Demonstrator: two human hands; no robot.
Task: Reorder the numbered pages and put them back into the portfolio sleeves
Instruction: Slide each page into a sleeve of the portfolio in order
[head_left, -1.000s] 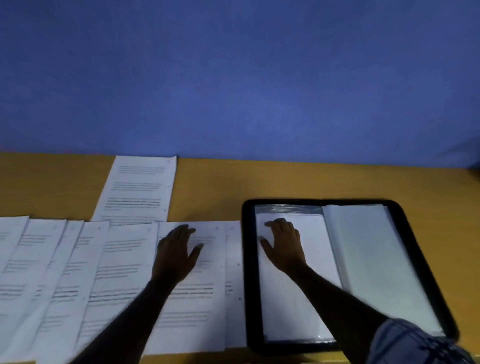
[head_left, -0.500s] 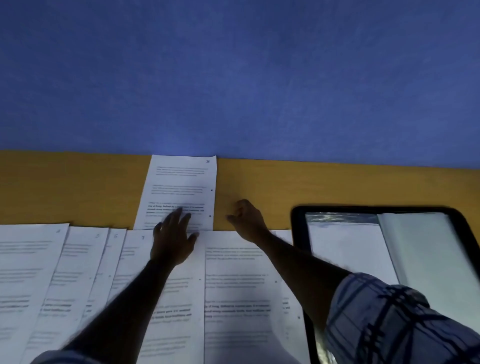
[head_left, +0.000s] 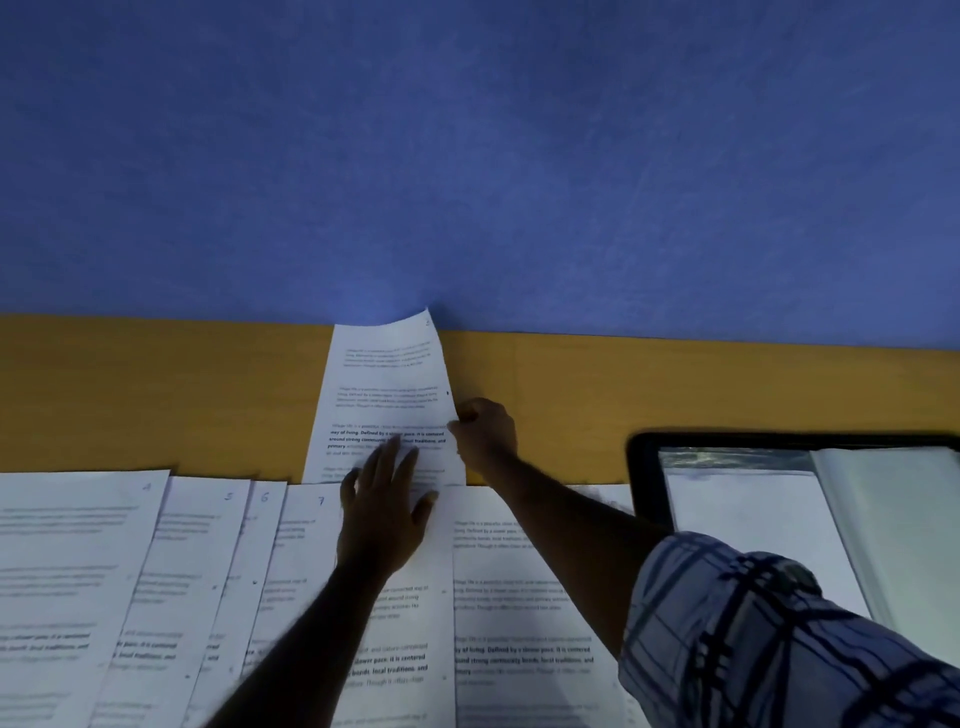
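A single printed page (head_left: 382, 384) lies at the back of the yellow table, its far corner curling up against the blue wall. My right hand (head_left: 485, 434) pinches this page's right edge. My left hand (head_left: 387, 512) lies flat with spread fingers on the page's lower part and on the row below. That row of overlapping numbered pages (head_left: 156, 571) spreads across the front, with handwritten 4, 5, 6 and 7 visible. The black portfolio (head_left: 641, 467) lies open at the right, a white sheet in its clear sleeve (head_left: 743, 525).
The yellow table (head_left: 156, 395) runs along a blue wall (head_left: 467, 156). Loose clear sleeves (head_left: 893, 530) are folded over on the portfolio's right half. My checked right sleeve (head_left: 753, 634) covers part of the portfolio.
My right hand left the portfolio sleeve, crossed to the back page and gripped its right edge, lifting the far corner. My left hand slid forward onto that page. My view shifted left.
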